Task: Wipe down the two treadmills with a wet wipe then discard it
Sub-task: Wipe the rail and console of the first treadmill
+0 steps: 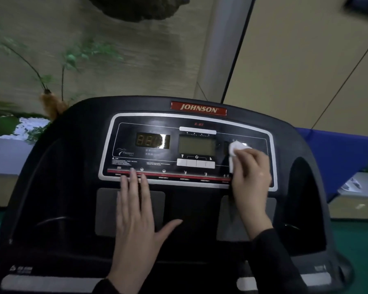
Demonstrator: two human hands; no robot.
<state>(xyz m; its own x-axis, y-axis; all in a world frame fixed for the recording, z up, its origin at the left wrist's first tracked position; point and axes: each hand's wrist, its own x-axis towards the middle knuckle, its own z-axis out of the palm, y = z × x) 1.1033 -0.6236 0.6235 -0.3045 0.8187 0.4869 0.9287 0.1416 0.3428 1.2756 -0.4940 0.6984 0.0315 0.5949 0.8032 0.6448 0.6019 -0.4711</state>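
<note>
Nearest the camera, two dark sleeves reach up onto the console of a treadmill (77, 145). On the lower deck of that console the left hand (136, 217) lies flat, fingers spread and thumb splayed to the right, its fingertips just touching the red strip along the bottom of the control panel (149, 124); it holds nothing and looks to be bracing. Further up and to the right, the right hand (250, 172) is closed around a bunched white wet wipe (235, 148), pressing it against the right end of the panel, just beside the centre screen (197, 146). How much of the wipe is tucked under the palm is hard to say, since the frame is blurred there. Left of the screen sits an amber number display (152, 140), and above it the red brand badge (198, 108).

The panel's long axis runs left to right, and nearly all of it lies to the left of the wipe, so the coming stroke probably needs to travel leftward across the screen toward the number display. Beyond the console stand a plant (51, 81) and a beige wall (295, 60).
</note>
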